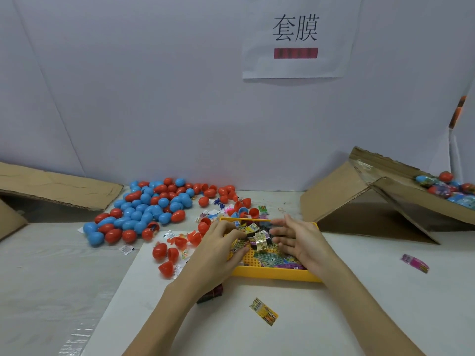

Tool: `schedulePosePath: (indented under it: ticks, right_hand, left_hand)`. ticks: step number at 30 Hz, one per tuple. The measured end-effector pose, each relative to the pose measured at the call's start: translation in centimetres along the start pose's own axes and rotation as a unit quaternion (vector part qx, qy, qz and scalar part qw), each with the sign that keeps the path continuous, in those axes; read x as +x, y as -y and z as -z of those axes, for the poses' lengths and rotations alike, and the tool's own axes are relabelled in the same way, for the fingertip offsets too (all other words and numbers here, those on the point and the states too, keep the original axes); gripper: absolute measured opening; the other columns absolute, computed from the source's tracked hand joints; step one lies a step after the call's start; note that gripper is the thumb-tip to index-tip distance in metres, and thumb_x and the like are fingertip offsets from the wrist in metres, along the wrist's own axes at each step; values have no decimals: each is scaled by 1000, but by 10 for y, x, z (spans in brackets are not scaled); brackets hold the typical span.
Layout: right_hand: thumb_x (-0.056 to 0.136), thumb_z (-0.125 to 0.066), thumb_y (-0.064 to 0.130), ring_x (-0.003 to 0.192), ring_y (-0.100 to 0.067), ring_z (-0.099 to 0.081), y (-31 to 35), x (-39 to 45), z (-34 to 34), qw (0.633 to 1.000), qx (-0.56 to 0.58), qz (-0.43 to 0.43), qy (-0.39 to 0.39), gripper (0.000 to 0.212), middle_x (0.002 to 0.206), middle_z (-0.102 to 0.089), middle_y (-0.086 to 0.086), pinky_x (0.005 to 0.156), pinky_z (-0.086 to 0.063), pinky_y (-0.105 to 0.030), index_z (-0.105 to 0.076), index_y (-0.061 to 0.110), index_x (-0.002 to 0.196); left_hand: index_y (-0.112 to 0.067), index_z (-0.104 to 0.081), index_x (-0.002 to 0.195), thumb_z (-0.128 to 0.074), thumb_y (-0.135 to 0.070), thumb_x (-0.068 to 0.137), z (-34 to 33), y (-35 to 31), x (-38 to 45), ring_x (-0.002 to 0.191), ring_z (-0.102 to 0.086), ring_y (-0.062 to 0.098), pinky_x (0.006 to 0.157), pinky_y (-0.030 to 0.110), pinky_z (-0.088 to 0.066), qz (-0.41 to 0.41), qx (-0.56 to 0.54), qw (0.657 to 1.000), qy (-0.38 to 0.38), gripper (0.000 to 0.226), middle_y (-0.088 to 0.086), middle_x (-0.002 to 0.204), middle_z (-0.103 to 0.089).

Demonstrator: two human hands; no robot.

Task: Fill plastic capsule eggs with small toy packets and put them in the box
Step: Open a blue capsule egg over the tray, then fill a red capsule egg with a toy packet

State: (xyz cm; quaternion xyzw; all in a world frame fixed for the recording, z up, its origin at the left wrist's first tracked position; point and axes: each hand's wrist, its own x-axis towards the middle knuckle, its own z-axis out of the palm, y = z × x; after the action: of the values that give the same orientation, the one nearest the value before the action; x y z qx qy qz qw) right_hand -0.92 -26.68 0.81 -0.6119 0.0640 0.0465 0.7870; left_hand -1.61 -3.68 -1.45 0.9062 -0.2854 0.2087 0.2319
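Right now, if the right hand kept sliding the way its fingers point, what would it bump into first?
The right hand points leftward across the yellow tray, so it would probably meet the small toy packets piled there first, then the left hand. Depth is hard to judge.

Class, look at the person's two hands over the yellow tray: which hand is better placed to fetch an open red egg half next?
Probably the left hand. The open red halves lie just left of the yellow tray, beside that hand; the right hand would have to cross the tray.

Wall sheet point(293, 37) reads "套膜"; packet print seems illegible.
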Motion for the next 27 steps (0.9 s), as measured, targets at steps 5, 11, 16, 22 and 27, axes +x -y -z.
schedulePosePath:
  ticks: [5, 11, 16, 22, 27]
  right_hand:
    - [108, -51, 32, 68, -19, -72, 0, 2, 1, 1000, -18, -1, 23, 39, 84, -75, -14, 58, -58, -24, -76, 2, 106]
    - [106, -54, 32, 66, -20, -70, -2, 4, 5, 999, 6, 27, 38, 38, 83, -73, -17, 55, -57, -24, -76, 1, 105]
    - [104, -57, 35, 66, -21, -70, -2, 3, 4, 999, 5, 29, 44, 39, 84, -74, -17, 55, -57, -25, -78, 3, 101]
    - [105, -56, 33, 66, -21, -71, -2, 2, 4, 999, -5, 29, 40, 37, 84, -75, -16, 56, -57, -25, -79, 5, 99]
    - [104, -57, 34, 67, -21, -70, -2, 3, 3, 999, -13, 23, 41, 37, 84, -75, -16, 56, -57, -25, -80, 5, 98]
  left_hand:
    - [-23, -60, 136, -60, -44, 100, -3, 1, 1, 129, -35, 11, 110, 26, -34, 25, -23, 999, 20, 42, -5, 134, -46]
    - [-29, -53, 141, -49, -58, 99, 8, 20, 18, 131, -33, 6, 106, 26, -31, 204, -121, 971, -27, 51, -9, 138, -44]
    - [-17, -67, 126, -42, -40, 107, 27, 72, 39, 126, -43, 28, 107, 41, -36, 296, 110, 949, -12, 39, 10, 134, -55]
    - [-10, -66, 112, -38, -28, 109, 29, 104, 37, 112, -44, 27, 99, 39, -37, 282, 169, 942, 75, 33, 12, 119, -56]
    - [-9, -69, 109, -50, -20, 103, 24, 90, 40, 111, -49, 28, 90, 37, -41, 284, 98, 953, 21, 23, 12, 110, -62]
